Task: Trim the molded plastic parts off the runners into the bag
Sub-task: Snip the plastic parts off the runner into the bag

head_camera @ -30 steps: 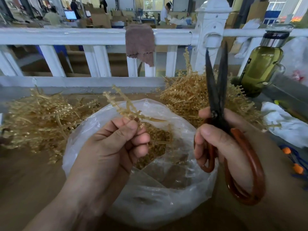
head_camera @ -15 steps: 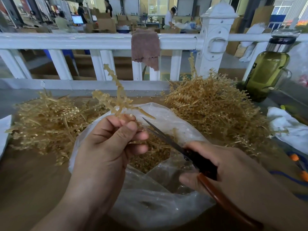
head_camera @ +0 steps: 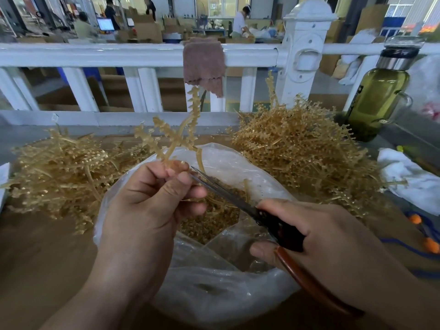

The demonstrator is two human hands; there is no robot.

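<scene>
Nearest, the clear plastic bag point(head_camera: 214, 289) sits open on the brown bench point(head_camera: 35, 253), with a bed of small golden trimmed parts point(head_camera: 209, 225) inside it. Over its mouth, the left hand point(head_camera: 147, 210) pinches the stem of a branched golden runner point(head_camera: 176, 136) between thumb and fingertips, its sprigs standing up toward twelve o'clock. From four o'clock the right hand point(head_camera: 321, 234) grips the red-brown handles of the scissors point(head_camera: 238, 201), whose dark blades lie almost together and point toward ten o'clock, the tip just beside the left fingertips. Beyond the bag, one pile of runners point(head_camera: 59, 167) lies at ten o'clock and another heap point(head_camera: 309, 148) at two o'clock. A white cloth point(head_camera: 414, 179) lies at three o'clock and an olive-green bottle point(head_camera: 378, 101) stands behind the heap. Farthest, a brownish rag point(head_camera: 203, 63) hangs over a white railing point(head_camera: 95, 54).
</scene>
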